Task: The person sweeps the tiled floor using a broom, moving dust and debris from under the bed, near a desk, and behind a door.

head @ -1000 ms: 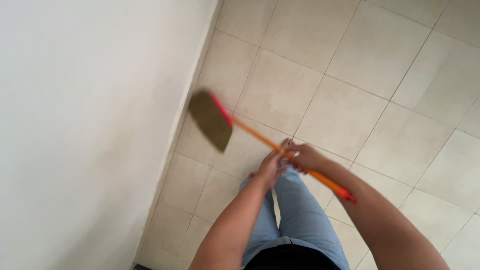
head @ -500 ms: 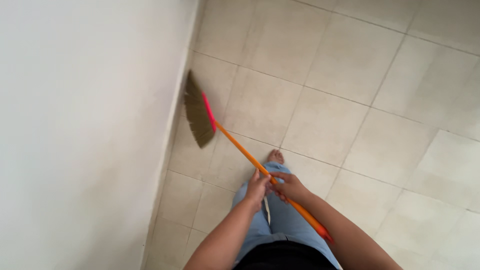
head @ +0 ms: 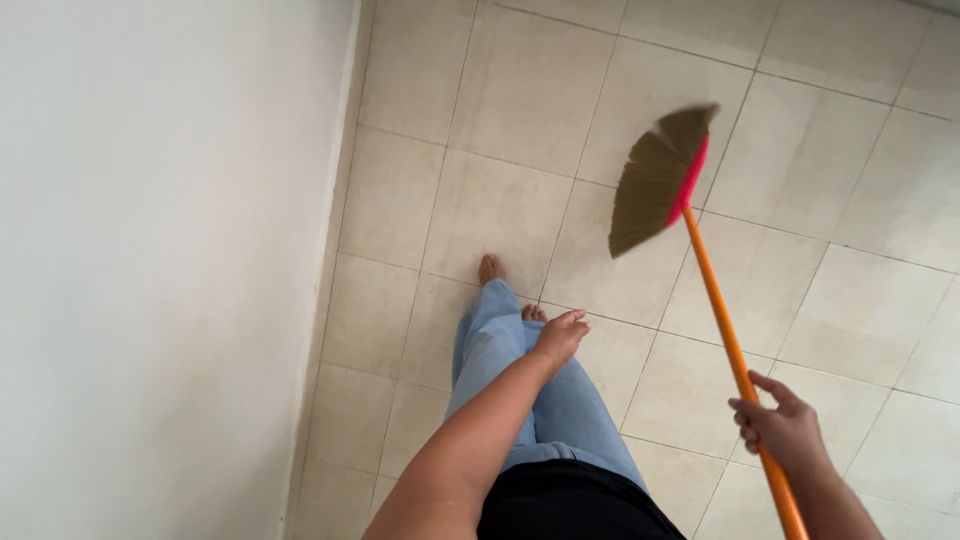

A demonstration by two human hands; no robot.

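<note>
So the right hand [head: 785, 430] has the broom [head: 700, 290] all to itself here, fingers wrapped around the orange handle low down near its end. That low grip makes sense for reach, since it lets the long stick swing the head far out in front. The broom head [head: 660, 175], olive bristles fanned out with a pink cap, is up over the beige tiled floor [head: 480, 110] ahead and to the right. It's blurred, so I can't really tell if the bristles are touching the tiles or lifted off them.

The left hand [head: 560, 335] isn't holding anything. It's out in front of the body with the fingers loosely released and slightly curled, well apart from the handle, probably just hanging there for balance.

Below that you've got light blue jeans [head: 510, 380] and bare feet [head: 492, 268] on the tiles, one stepped ahead of the other. A plain white wall [head: 150, 250] runs down the whole left side, with the person standing just beside it.
</note>
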